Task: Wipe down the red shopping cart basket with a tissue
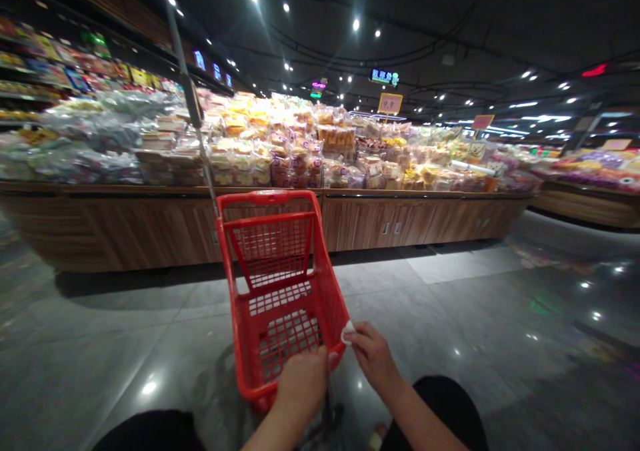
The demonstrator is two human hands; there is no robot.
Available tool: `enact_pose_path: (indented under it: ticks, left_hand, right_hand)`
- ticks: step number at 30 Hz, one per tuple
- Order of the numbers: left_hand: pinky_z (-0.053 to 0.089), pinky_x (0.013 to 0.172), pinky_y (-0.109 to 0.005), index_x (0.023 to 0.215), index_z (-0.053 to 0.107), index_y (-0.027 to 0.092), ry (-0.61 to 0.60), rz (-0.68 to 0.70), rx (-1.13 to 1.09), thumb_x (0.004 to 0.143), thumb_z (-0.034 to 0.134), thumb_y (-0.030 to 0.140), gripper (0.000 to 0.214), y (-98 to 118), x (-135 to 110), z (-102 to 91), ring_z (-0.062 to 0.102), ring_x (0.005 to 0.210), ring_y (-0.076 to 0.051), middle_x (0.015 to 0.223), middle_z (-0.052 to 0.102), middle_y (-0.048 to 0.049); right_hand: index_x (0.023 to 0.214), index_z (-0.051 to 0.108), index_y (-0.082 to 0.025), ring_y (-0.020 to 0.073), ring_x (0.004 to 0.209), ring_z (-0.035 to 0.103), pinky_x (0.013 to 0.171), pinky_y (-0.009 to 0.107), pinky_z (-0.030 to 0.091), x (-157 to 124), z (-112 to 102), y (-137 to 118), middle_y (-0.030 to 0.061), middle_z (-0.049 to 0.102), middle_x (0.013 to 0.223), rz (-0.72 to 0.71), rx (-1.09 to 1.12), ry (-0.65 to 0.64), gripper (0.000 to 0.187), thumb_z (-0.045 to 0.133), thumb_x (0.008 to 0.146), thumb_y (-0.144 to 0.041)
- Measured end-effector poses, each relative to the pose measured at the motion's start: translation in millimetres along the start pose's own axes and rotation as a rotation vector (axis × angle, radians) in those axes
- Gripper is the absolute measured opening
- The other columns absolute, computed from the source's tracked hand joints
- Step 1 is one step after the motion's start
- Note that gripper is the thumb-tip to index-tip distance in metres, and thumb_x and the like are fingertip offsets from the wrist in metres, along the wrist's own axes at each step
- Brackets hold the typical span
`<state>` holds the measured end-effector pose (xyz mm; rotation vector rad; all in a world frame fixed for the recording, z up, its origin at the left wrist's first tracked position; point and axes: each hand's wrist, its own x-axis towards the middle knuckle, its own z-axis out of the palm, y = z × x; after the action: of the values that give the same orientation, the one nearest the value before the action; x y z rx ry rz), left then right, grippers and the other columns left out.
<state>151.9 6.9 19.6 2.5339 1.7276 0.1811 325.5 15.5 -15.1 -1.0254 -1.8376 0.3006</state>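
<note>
A red plastic shopping cart [330, 291] stands in front of me, its slatted basket showing the floor through the grid. My left hand [304, 376] is closed over the near rim of the cart, close to its right corner; the fingertips are hidden. Just to the right, my right hand [373, 354] pinches a small white ring-shaped thing [347, 333] between thumb and fingers. That white thing overlaps the cart's right rim in view; whether it touches the rim I cannot tell.
Beyond the cart runs a long wooden display counter [375, 221] heaped with bagged baked goods [297, 154]. A thin pole [187, 91] rises at the cart's far left corner. Shelves [40, 71] line the left; another display [595, 197] stands right. Grey tiles [425, 311] cover the floor.
</note>
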Motion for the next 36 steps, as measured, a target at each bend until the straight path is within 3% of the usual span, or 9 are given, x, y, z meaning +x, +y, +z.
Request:
enact_pose_path:
  ticks: [6,14,22,25,29,36]
  left_hand:
    - [0.051,0.064,-0.038,0.088,0.064,0.018,-0.01,0.019,0.025,0.094,0.028,0.034,0.04,-11,-5,1.1,0.07,0.073,-0.026,0.078,0.073,-0.0099]
    - [0.051,0.066,-0.036,0.085,0.064,0.019,-0.011,0.06,0.029,0.094,0.027,0.034,0.041,-27,-14,-4.1,0.069,0.074,-0.025,0.078,0.072,-0.0084]
    - [0.049,0.064,-0.035,0.083,0.063,0.02,0.008,0.098,0.042,0.094,0.029,0.035,0.039,-36,-27,-4.1,0.068,0.072,-0.025,0.076,0.071,-0.0077]
    - [0.049,0.065,-0.037,0.081,0.063,0.021,0.022,0.105,0.044,0.094,0.027,0.036,0.041,-45,-33,-1.9,0.067,0.07,-0.025,0.074,0.071,-0.0071]
    - [0.049,0.066,-0.037,0.081,0.063,0.022,0.044,0.121,0.04,0.094,0.026,0.037,0.042,-54,-36,0.6,0.067,0.072,-0.025,0.074,0.071,-0.0068]
    - [0.048,0.066,-0.036,0.08,0.063,0.021,0.081,0.154,0.036,0.095,0.026,0.037,0.043,-58,-36,0.5,0.066,0.071,-0.024,0.073,0.07,-0.0074]
  right_hand:
    - [0.092,0.07,-0.022,0.0175,0.087,0.059,0.077,0.03,0.051,44,-9,23,0.0058,0.062,0.091,-0.007,-0.117,0.018,0.025,0.051,0.084,-0.009]
    - [0.1,0.067,-0.024,0.0158,0.088,0.058,0.077,0.027,0.048,12,-15,-3,0.0048,0.062,0.096,-0.15,-0.033,-0.301,0.023,0.047,0.091,-0.017]
    - [0.095,0.068,-0.022,0.0165,0.089,0.059,0.081,0.03,0.05,58,0,16,0.0068,0.057,0.103,-0.048,-0.07,-0.097,0.019,0.05,0.09,-0.02]
    - [0.103,0.065,-0.023,0.016,0.088,0.058,0.083,0.032,0.05,51,5,13,0.0077,0.049,0.116,-0.007,-0.041,-0.08,0.02,0.055,0.086,-0.023]
    - [0.122,0.056,-0.026,0.0161,0.089,0.055,0.084,0.034,0.051,34,7,10,0.0086,0.04,0.128,-0.037,-0.071,-0.11,0.042,0.055,0.081,-0.014]
    - [0.124,0.055,-0.026,0.0197,0.11,0.054,0.091,0.037,0.047,28,3,0,0.0077,0.056,0.125,-0.265,-0.16,-0.085,0.041,0.044,0.089,-0.008]
